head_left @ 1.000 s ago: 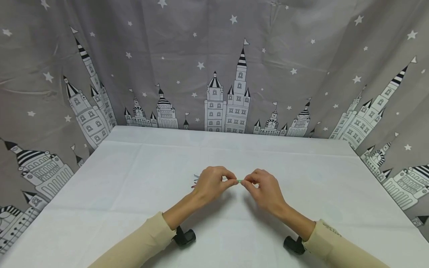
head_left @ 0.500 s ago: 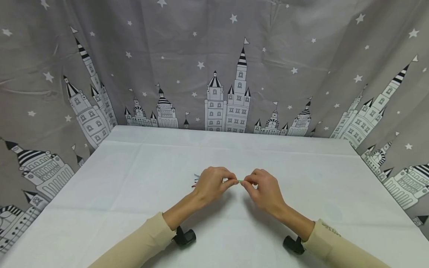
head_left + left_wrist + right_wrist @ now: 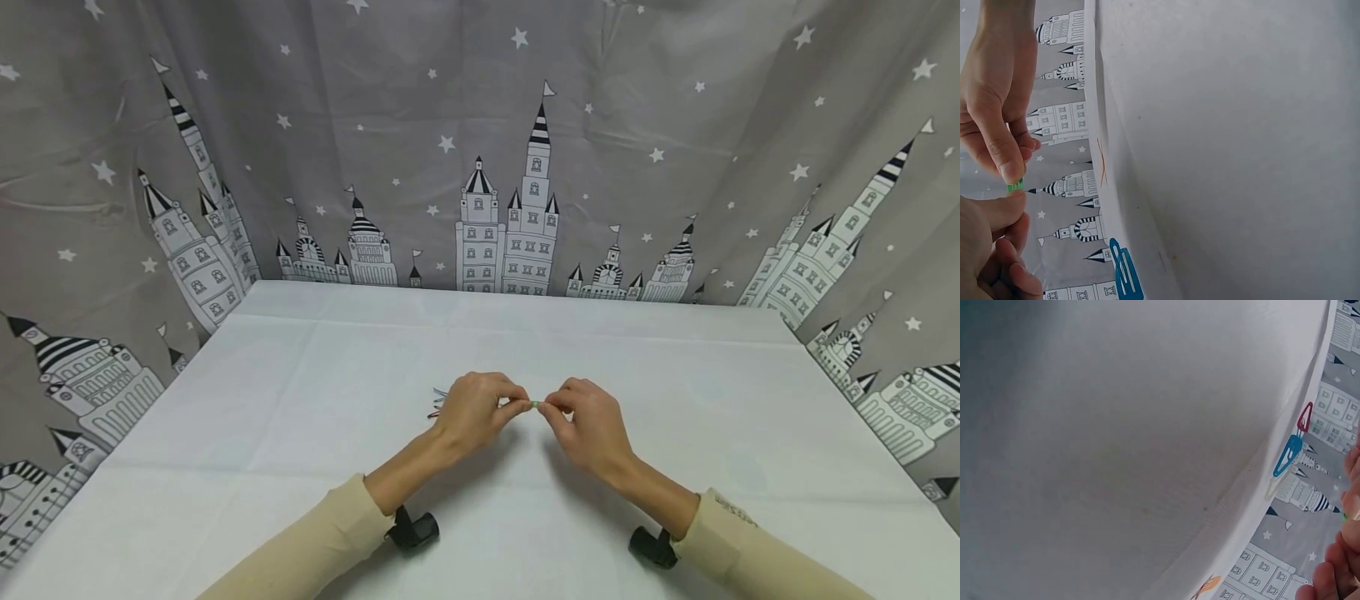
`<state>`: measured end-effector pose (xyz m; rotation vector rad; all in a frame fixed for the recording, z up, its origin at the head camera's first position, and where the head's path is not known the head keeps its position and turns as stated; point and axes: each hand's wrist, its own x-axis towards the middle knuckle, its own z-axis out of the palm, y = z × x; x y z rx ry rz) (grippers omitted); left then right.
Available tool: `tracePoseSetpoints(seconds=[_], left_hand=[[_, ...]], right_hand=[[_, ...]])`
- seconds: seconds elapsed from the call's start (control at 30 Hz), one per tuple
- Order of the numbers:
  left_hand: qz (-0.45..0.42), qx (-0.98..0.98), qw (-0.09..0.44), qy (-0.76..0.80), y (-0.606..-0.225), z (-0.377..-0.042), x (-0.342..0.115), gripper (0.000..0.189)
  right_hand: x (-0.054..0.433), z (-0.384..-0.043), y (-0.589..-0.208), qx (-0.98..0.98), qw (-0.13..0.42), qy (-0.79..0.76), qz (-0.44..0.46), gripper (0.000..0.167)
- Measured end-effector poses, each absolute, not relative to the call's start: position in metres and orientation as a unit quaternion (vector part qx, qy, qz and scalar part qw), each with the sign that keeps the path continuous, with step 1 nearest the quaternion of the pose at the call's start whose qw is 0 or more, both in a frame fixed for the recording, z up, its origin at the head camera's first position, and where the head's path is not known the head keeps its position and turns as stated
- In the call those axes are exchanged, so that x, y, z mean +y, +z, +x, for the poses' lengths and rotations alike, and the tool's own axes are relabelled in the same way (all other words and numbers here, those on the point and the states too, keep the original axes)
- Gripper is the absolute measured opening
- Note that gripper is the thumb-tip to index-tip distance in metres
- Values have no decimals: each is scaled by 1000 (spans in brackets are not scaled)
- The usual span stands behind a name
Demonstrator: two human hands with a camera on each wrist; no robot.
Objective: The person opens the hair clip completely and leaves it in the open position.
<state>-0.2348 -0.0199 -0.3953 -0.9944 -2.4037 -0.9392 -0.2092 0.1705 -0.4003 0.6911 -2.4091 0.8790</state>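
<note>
Between my two hands is a small green hair clip (image 3: 1015, 187), mostly covered by fingertips. My left hand (image 3: 480, 410) pinches one end of it with thumb and forefinger. The other end is pinched by the thumb and forefinger of my right hand (image 3: 589, 423). Both hands hold it up over the white table, fingertips nearly meeting. Behind my left hand, the ends of several clips (image 3: 436, 414) lie on the cloth. The right wrist view shows a blue hair clip (image 3: 1288, 455), a red one (image 3: 1305, 417), a white one (image 3: 1277, 486) and an orange one (image 3: 1209, 584).
A white cloth (image 3: 360, 350) covers the table. Along its back and sides hangs a grey curtain (image 3: 375, 100) printed with castles and stars. Black wrist cameras (image 3: 415, 532) hang under both forearms near the sleeve cuffs.
My right hand has shifted very slightly left, so a little less of the green hair clip shows between the fingertips. My left hand keeps its grip and place.
</note>
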Motion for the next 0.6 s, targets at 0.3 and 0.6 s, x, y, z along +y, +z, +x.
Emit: tracePoseSetpoints(seconds=[0.3, 0.6], left_hand=[[-336, -858, 151, -357, -397, -236, -22, 6], [-327, -868, 108, -359, -397, -239, -25, 10]], right_hand=[[171, -210, -402, -878, 225, 333, 260, 6], [173, -212, -402, -885, 205, 333, 253, 5]])
